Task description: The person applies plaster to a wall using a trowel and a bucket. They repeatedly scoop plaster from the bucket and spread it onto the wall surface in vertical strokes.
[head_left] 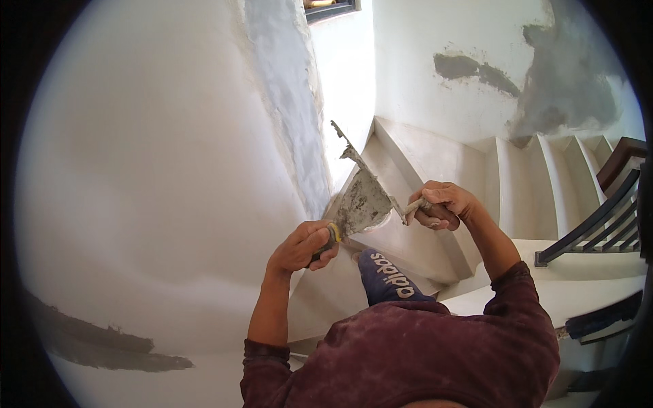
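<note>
Left hand [299, 248] fingers wrapped round the putty knife [367, 202] handle; right hand [443, 205] fingers closed on the trowel [357, 160] handle. Blades meet or overlap between the hands, above the stair treads [425, 248]. Risk: a tilt or jerk could drop grey filler onto the treads. No container visible; filler sits on the blades.

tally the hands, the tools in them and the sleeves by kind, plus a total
Hands: 2 (left hand, right hand)
Tools: 2 (yellow-and-black-handled tool, trowel-like tool)
Maroon sleeves: 2
Total: 6
</note>
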A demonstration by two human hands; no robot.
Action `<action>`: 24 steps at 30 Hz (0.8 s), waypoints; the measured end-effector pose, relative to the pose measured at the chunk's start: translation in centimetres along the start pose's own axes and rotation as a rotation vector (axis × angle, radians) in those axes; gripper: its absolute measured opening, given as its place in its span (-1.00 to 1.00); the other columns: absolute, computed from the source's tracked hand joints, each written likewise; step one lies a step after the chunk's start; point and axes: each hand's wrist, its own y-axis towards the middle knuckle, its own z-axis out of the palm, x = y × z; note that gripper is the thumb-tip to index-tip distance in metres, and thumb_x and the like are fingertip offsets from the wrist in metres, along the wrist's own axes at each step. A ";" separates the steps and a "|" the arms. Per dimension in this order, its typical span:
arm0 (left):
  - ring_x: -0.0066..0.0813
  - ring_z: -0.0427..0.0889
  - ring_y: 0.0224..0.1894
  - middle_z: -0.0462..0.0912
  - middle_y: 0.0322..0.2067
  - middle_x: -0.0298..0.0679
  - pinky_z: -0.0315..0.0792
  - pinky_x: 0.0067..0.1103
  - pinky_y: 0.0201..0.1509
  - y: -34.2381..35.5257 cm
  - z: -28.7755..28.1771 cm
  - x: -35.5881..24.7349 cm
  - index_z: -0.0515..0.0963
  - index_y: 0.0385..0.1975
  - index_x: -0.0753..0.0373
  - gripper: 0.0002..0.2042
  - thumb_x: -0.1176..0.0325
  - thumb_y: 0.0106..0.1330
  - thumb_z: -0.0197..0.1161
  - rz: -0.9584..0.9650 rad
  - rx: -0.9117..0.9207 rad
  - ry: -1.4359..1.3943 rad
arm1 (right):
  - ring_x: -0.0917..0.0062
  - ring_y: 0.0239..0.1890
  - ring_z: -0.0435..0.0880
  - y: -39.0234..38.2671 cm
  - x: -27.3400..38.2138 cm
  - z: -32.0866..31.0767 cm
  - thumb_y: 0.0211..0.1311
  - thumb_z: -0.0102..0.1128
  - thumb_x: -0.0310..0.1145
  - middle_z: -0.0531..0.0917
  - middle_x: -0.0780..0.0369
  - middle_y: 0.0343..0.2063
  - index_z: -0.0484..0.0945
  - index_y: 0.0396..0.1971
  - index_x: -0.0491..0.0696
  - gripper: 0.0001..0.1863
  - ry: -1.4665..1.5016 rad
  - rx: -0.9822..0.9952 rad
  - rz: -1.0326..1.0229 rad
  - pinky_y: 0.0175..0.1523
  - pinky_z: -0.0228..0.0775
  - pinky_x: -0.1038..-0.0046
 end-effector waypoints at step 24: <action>-0.74 0.14 -0.84 0.32 -0.74 -0.38 0.03 -0.73 -0.82 6.9 -4.1 1.3 0.42 -0.35 0.38 -0.59 0.08 0.45 -0.09 0.133 0.034 -0.182 | 0.68 -0.73 0.26 -4.3 -3.4 -2.9 0.37 -0.04 0.01 0.36 0.32 -0.74 0.54 -0.22 -0.31 -0.44 -0.253 -0.232 0.265 -0.62 0.15 0.58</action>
